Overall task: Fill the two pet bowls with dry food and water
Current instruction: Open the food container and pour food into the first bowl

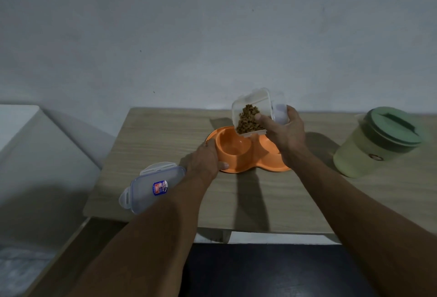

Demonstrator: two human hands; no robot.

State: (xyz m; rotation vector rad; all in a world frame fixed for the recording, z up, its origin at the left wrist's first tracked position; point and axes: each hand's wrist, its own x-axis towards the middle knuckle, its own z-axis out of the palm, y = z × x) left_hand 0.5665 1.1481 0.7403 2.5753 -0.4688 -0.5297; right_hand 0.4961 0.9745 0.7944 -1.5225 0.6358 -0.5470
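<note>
An orange double pet bowl [238, 164] sits on the wooden table [165, 135]; its left bowl [233, 146] looks empty, and the right one is mostly hidden. My left hand [205, 158] grips the bowl's left rim. My right hand [283, 131] holds a clear plastic container [254, 109] of brown dry food [248, 119], tilted mouth-down over the left bowl. No kibble shows in the bowl. A green lidded cup [376, 141] stands at the right.
The container's clear lid [149, 187] with a blue label lies near the table's front left corner, partly under my left forearm. A white unit [35, 154] stands left of the table. A grey wall rises just behind the table.
</note>
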